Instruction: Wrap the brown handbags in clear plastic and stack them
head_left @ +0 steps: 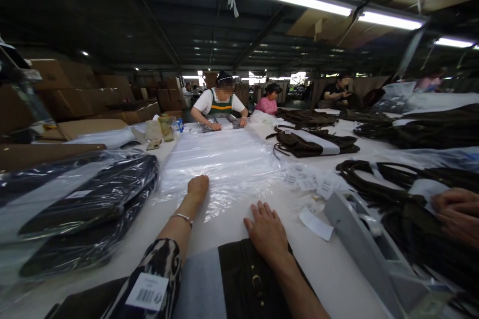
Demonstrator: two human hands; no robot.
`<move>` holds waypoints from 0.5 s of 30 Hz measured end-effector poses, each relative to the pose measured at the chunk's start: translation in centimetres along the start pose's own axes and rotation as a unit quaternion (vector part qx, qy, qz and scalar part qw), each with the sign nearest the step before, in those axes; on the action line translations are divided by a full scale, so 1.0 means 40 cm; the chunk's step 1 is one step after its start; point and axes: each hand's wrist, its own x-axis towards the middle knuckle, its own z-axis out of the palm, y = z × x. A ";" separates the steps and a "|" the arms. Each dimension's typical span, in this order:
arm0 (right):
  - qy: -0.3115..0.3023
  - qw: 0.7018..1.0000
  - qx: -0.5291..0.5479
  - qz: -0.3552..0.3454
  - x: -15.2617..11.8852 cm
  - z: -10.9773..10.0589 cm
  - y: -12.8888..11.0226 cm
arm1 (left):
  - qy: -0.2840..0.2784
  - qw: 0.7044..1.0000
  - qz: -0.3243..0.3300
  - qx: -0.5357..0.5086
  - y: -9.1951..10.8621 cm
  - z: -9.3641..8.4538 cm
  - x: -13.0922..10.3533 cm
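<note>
My left hand (198,188) is closed at the near edge of a stack of clear plastic bags (220,157); whether its fingers grip the plastic is hidden. My right hand (266,231) lies flat, fingers spread, on the upper edge of a dark bag (245,274) with a buckle, its fingertips reaching onto the white table. White tissue paper (202,284) covers the dark bag's left part. A white barcode label (147,291) rests on my left sleeve.
Plastic-wrapped dark bags (86,204) lie at left. At right are a grey tape dispenser (359,244), small labels (307,179), dark bags (314,142) and another person's hand (458,212). A person (220,102) works across the table.
</note>
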 end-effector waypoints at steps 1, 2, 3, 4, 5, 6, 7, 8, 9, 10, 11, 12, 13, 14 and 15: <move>0.000 1.000 -0.003 -0.001 0.001 0.001 0.001 | -0.003 1.000 0.000 0.001 -0.001 -0.003 0.002; 0.001 1.000 -0.006 -0.001 0.001 0.002 0.001 | -0.005 1.000 0.001 0.003 -0.001 -0.008 0.002; 0.001 1.000 -0.009 -0.002 0.002 0.002 0.001 | -0.005 1.000 0.001 0.003 0.000 -0.012 0.003; 0.002 1.000 -0.011 -0.003 0.002 0.002 0.002 | -0.005 1.000 0.002 0.003 0.000 -0.015 0.002; 0.003 1.000 -0.012 -0.003 0.002 0.002 0.002 | -0.004 1.000 0.002 0.001 -0.001 -0.019 0.002; 0.003 1.000 -0.012 -0.004 0.001 0.002 0.002 | -0.003 1.000 0.000 -0.001 -0.004 -0.021 0.002; 0.004 1.000 -0.012 -0.004 0.001 0.001 0.002 | -0.003 1.000 -0.001 -0.004 -0.007 -0.023 0.001; 0.005 1.000 -0.011 -0.004 0.001 0.000 0.001 | -0.002 1.000 -0.003 -0.008 -0.011 -0.024 0.000; 0.005 1.000 -0.011 -0.003 0.000 -0.001 0.001 | -0.002 1.000 -0.005 -0.012 -0.016 -0.026 -0.001; 0.006 1.000 -0.012 -0.002 0.000 -0.002 0.000 | -0.002 1.000 -0.006 -0.016 -0.020 -0.028 -0.002; 0.007 1.000 -0.011 -0.001 0.000 -0.003 -0.001 | -0.003 1.000 -0.004 -0.021 -0.023 -0.031 -0.004; 0.008 1.000 -0.010 -0.001 -0.001 -0.004 -0.001 | -0.003 1.000 -0.001 -0.026 -0.025 -0.035 -0.005; 0.009 1.000 -0.009 -0.001 -0.001 -0.004 -0.001 | -0.002 1.000 0.005 -0.031 -0.026 -0.040 -0.007; 0.010 1.000 -0.007 -0.002 -0.001 -0.004 -0.002 | 0.001 0.999 0.011 -0.036 -0.025 -0.046 -0.008; 0.013 1.000 -0.005 -0.003 -0.001 -0.003 -0.002 | 0.005 0.999 0.017 -0.042 -0.024 -0.054 -0.009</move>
